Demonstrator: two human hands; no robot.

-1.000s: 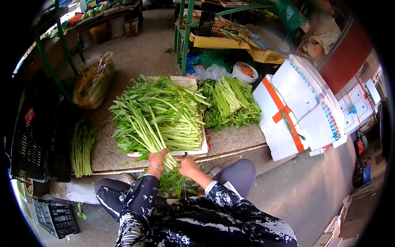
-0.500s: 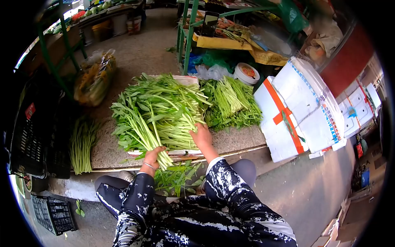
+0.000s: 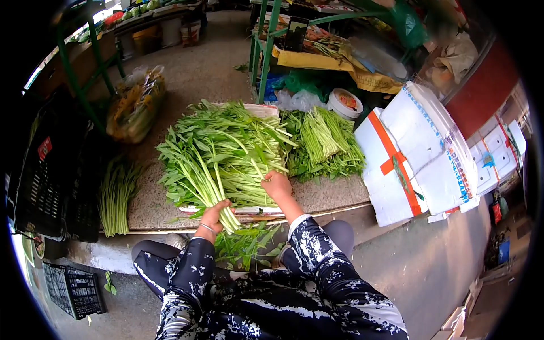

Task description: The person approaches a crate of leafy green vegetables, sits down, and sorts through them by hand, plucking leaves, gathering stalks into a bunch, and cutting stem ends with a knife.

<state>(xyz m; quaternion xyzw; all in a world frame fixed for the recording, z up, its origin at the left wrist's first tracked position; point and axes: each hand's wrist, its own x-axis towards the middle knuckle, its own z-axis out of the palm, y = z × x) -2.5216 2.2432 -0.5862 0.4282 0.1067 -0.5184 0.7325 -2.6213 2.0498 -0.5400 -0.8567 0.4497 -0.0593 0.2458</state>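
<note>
My left hand is closed around the cut ends of a bunch of water spinach, whose leafy tops fan out to the upper left. Just right of it, my right hand pinches a pale green stem of water spinach at the near right side of the heap. The large heap lies in a shallow white foam box, mostly hidden under greens. Beside the box, a neat stack of bundles rests on the stone slab. Loose leaves lie below my hands, between my knees.
Another bundle of greens lies at the slab's left, next to black crates. White foam boxes with orange tape stand on the right. Behind are a white tub, a green metal frame and a filled plastic bag.
The whole view has shifted slightly, so the slab and boxes sit a little further right. My left hand keeps its hold on the bunch; my right hand has barely moved.
</note>
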